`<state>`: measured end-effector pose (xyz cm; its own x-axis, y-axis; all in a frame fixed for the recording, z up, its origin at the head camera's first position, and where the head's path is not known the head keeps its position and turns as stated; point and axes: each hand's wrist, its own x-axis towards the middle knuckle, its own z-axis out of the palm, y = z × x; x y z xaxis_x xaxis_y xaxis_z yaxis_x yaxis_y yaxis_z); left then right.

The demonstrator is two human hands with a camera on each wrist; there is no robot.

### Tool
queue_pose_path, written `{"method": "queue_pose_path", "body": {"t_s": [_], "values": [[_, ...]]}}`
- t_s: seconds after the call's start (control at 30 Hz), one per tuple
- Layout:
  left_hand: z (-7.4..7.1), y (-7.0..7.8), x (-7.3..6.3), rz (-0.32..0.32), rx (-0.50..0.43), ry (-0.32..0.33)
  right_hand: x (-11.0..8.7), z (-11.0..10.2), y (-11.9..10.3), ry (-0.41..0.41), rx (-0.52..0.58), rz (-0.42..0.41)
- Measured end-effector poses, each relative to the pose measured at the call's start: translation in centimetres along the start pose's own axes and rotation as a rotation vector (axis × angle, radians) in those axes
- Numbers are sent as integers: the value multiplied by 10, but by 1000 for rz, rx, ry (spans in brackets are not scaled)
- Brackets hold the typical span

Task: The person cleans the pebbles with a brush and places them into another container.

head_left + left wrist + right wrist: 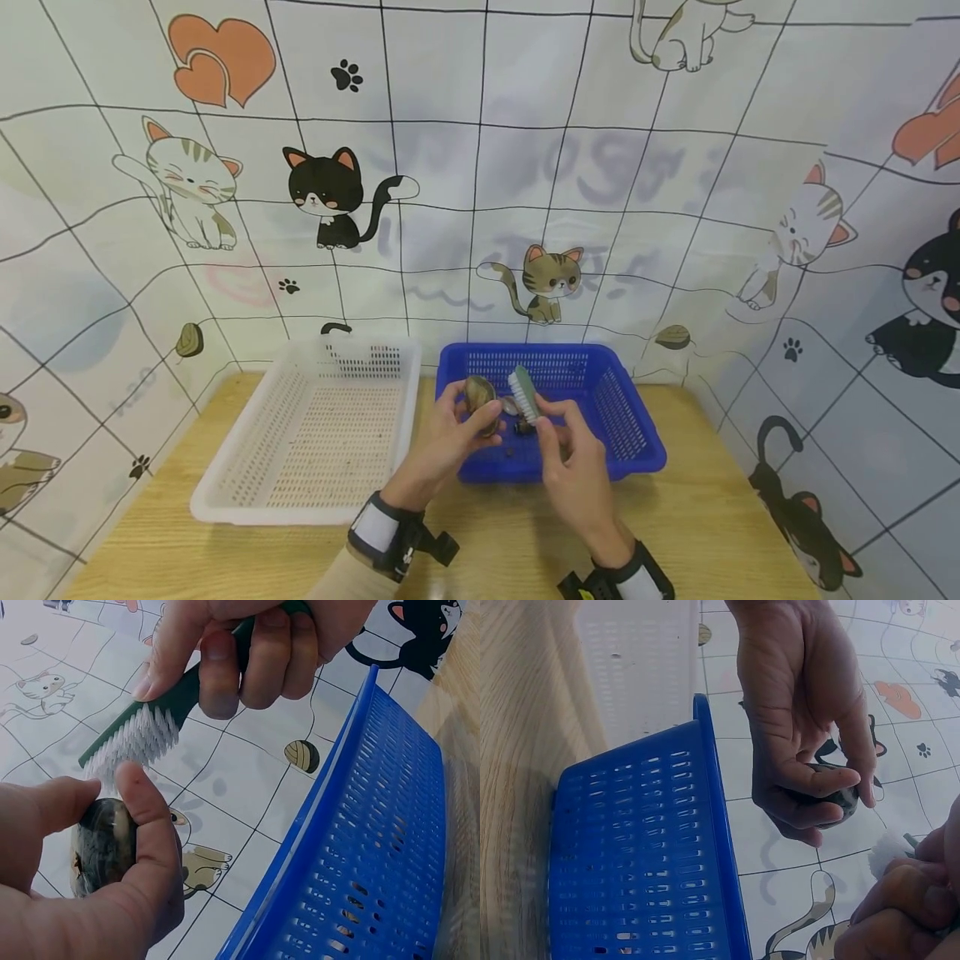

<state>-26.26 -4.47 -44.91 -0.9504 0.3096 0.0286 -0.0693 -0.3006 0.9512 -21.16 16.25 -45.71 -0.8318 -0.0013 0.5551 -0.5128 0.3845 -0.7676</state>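
A rounded, dark greenish-brown shell [480,393], with a pale streak visible from the left wrist, is held in the air, appearing in the head view over the left part of the blue basket [626,412]. The left hand [448,432] grips it between thumb and curled fingers, the thumb on its near right side; the forearm slants in from the near edge toward the far right. The right hand [576,457] reaches in from the near right, angled toward the far left, and holds a green brush [527,395], its thumb laid along the back and its fingers curled round the handle. The white bristles face left toward the shell, the brush near it but apart in the head view. Dark and pale small pieces [524,427] lie inside the blue basket, partly screened by the hands. To the left stands a larger white basket [270,514], its right rim separated from the blue basket by a narrow gap. Bare wood of the surface [701,475] extends to the right of the blue basket and along the near side of both; at the far edge, a cat-patterned backdrop [438,79] rises just behind their rims.
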Motion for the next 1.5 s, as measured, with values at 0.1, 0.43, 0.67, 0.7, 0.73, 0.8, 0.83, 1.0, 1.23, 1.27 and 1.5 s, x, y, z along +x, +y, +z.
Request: {"method": "queue_pose_path", "body": {"t_s": [0.1,0.43,0.67,0.7,0.73,0.8,0.83,1.0,1.23,1.27,1.5], "values": [[0,1,2,-3,0,3,0,0,1,9,4,-3],[-3,5,2,-31,-54,-42,0,-2,7,22,20,27],[-7,9,-1,-61,-105,-137,0,1,8,-12,32,42],[-8,8,-1,-59,-106,-146,0,2,8,-17,30,48],[-8,8,-1,-56,-107,-154,0,2,7,-21,25,54],[-9,8,-1,-51,-107,-169,0,3,7,-26,23,67],[-9,8,-1,-48,-105,-172,-1,4,7,-27,25,72],[-9,7,-2,-25,-85,-183,-2,4,7,-36,32,83],[-9,5,-2,-9,-83,-167,-2,5,7,-49,30,117],[-9,5,-2,-6,-79,-160,-2,5,7,-49,31,120],[-7,5,1,18,-29,-106,-1,4,6,-42,47,131]]}}
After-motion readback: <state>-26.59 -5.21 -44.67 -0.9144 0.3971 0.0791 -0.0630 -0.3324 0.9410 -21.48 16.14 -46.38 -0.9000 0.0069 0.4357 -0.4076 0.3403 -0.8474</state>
